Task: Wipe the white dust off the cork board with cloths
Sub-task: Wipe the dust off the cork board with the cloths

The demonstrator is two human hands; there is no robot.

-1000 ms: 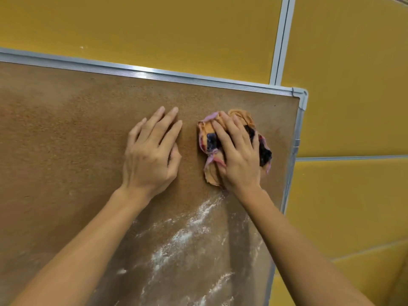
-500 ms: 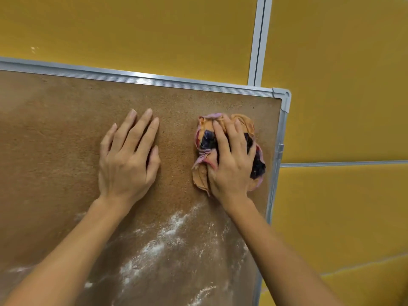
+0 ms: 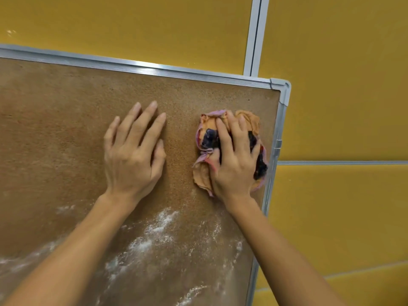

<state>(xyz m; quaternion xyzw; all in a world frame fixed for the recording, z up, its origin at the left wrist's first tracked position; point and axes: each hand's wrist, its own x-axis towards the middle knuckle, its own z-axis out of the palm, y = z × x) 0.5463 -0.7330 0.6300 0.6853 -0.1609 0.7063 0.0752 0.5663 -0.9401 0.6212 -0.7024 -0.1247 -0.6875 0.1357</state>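
The cork board (image 3: 66,133) has a silver frame and leans against a yellow wall. White dust (image 3: 154,237) streaks its lower part, between my forearms. An orange cloth (image 3: 208,127) with pink edges and dark patches is bunched up near the board's top right corner. My right hand (image 3: 234,164) lies on top of it with fingers spread, pressing it against the cork. To the left, my left hand (image 3: 134,151) rests flat on bare cork with straight fingers and holds nothing.
The board's aluminium frame (image 3: 276,149) runs just right of the cloth, with a small clip on it. Behind are yellow wall panels (image 3: 342,96) divided by grey strips (image 3: 254,34).
The cloth under my right hand has slid a little to the right, closer to the board's frame. My left hand stays flat on the cork.
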